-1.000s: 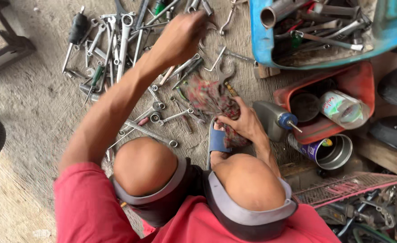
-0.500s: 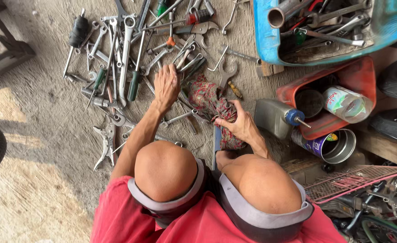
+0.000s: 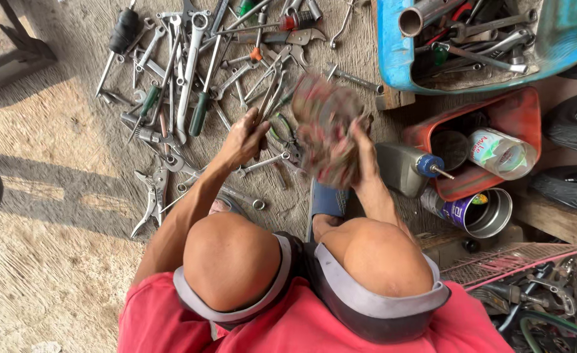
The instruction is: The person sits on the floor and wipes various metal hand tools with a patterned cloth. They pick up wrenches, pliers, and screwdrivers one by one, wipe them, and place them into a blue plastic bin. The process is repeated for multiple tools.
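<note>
I squat over a spread of wrenches, pliers and screwdrivers (image 3: pixel 190 72) lying on the concrete floor. My left hand (image 3: pixel 246 140) is closed around a long metal tool (image 3: pixel 269 98) that sticks up out of the pile. My right hand (image 3: pixel 363 153) grips a dirty reddish rag (image 3: pixel 324 127), lifted off the floor and blurred by motion, right next to the held tool. Both bare knees fill the lower middle of the view, and a blue sandal (image 3: pixel 328 199) shows between them.
A blue tray (image 3: pixel 393 59) of pipes and tools sits at top right. A red tub (image 3: pixel 517 114) holds a tin and a bottle; a grey oil bottle with blue cap (image 3: pixel 403 167) and an open can (image 3: pixel 481 212) lie nearby. Tyres are at both edges.
My left hand drew back from the far tools and closed on a long tool. My right hand lifted the rag from the floor toward it.
</note>
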